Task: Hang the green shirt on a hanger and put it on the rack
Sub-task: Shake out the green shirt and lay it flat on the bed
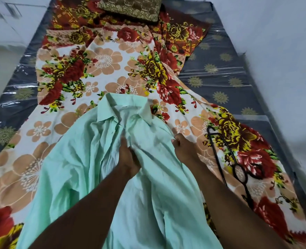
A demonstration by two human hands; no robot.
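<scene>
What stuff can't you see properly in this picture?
- Rack: nowhere in the head view.
- Green shirt: its bottom runs off the lower edge, and both forearms cover part of its front.
- Black hanger: its near end slips behind the right forearm.
- Brown pillow: its far part is cut off by the top edge.
- Room beside the bed: too blurred to make out.

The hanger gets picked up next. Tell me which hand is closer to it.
The right hand, pinching the green shirt at its shoulder edge, is closer to the black hanger; the left hand grips the shirt's front, farther away.
</scene>
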